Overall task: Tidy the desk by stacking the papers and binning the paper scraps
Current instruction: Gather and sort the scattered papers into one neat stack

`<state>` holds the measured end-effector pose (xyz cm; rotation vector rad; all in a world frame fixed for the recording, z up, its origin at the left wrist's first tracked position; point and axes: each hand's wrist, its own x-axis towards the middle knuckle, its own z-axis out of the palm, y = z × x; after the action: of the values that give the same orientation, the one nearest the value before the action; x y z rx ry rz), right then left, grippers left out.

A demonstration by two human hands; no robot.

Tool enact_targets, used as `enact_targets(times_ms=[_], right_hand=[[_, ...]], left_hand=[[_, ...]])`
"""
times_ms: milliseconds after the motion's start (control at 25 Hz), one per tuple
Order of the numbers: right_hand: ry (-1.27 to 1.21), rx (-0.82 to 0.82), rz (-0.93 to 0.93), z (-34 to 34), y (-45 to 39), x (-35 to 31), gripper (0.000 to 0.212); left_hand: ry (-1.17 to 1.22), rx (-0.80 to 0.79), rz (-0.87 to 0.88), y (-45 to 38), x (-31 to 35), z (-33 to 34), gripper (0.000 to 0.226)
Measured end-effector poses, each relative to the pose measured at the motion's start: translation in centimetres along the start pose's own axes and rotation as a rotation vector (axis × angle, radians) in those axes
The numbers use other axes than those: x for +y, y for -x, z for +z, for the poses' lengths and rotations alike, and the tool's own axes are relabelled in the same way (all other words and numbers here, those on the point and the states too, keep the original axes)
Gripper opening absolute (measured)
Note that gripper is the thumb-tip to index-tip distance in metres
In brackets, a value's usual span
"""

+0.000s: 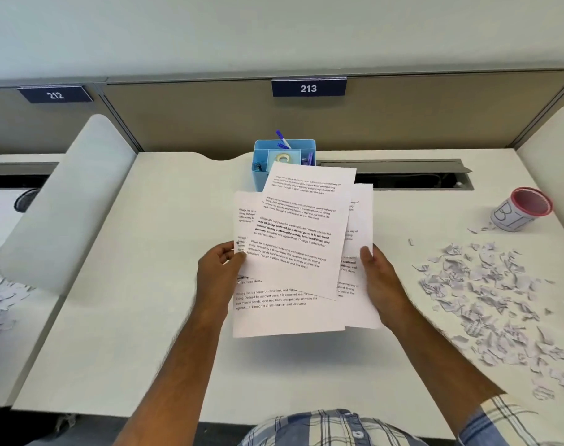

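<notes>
Squaring papers [293, 249] advised: sheets fanned, held above desk [145, 284] centre, in front of blue organizer [261, 156]. Edges best tapped on desk until flush. Left hand [218, 268] clamped on left edge, thumb on top; right hand [382, 278] clamped on right edge. Forearms extended forward. Scraps [486, 291] spread at right, near cup [522, 209].

matt white papers [293, 252], smooth matt desk [145, 284], blue plastic organiser [261, 156]
</notes>
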<state>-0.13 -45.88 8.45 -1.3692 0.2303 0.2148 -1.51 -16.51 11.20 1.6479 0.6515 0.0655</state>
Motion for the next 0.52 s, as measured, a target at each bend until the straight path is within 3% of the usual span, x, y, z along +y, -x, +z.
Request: enact_targets(times_ms=[200,280,360,520], right_hand=[[0.076,-0.054,-0.075,0.8,0.1,0.3,0.044],[0.083,-0.063,-0.087,1.0,0.1,0.5,0.045],[0.081,-0.063,-0.101,1.3,0.1,0.7,0.046],[0.066,-0.084,-0.118,1.4,-0.1,0.8,0.046]], left_hand=[[-0.106,-0.262,0.024,0.4,0.1,0.2,0.037],[-0.136,-0.272,0.018,0.2,0.0,0.5,0.032],[-0.115,-0.281,-0.046,-0.5,-0.4,0.8,0.027],[0.009,-0.507,-0.188,-2.0,-1.2,1.6,0.045]])
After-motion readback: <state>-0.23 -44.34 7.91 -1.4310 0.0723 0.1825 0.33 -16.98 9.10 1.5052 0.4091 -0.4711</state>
